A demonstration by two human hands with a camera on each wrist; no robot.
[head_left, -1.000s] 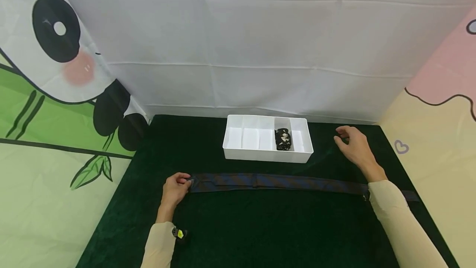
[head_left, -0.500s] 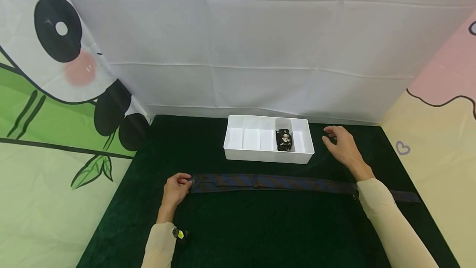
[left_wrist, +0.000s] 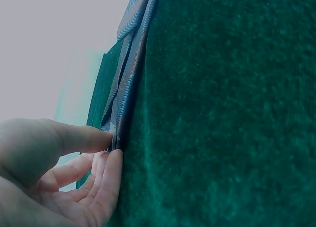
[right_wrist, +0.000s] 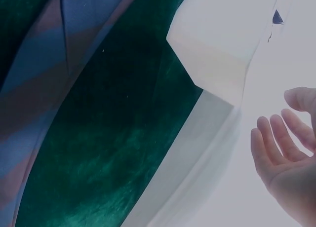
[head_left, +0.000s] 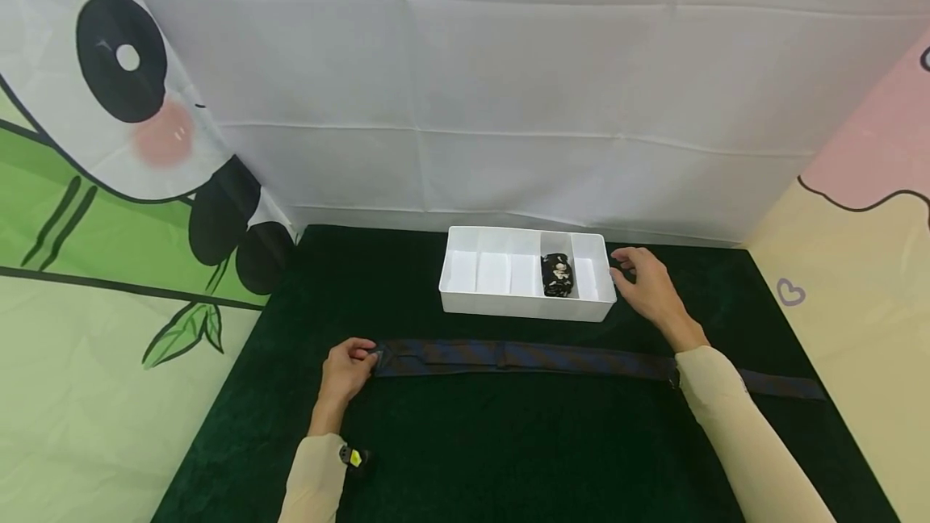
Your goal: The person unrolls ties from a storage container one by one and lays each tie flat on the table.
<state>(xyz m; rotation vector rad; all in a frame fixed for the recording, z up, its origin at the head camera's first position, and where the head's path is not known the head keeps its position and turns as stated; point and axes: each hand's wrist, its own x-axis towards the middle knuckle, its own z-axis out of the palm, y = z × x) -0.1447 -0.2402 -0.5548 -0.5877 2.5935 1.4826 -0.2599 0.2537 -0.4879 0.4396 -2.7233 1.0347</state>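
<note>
A necktie (head_left: pixel 552 357) with blue and brown stripes lies stretched out across the dark green cloth. My left hand (head_left: pixel 341 378) pinches the tie's left end between thumb and fingers; the left wrist view shows the hand (left_wrist: pixel 64 172) on the tip of the tie (left_wrist: pixel 129 74). Beside the right end of a white divided box (head_left: pixel 523 307) is my right hand (head_left: pixel 650 293), its fingers loosely bent and holding nothing. The right wrist view shows that hand (right_wrist: pixel 286 163) apart from the box corner (right_wrist: pixel 212 44). My right sleeve covers part of the tie.
A black rolled cloth item (head_left: pixel 557 274) with a pale pattern sits in one compartment toward the box's right. A white curtain (head_left: pixel 508 103) hangs behind the table, with printed cartoon sheets at both sides. The green cloth (head_left: pixel 545 450) covers the tabletop.
My right hand has moved left, from the table's right side to beside the box's right end. My left hand keeps its pinch on the tie, which stays in place.
</note>
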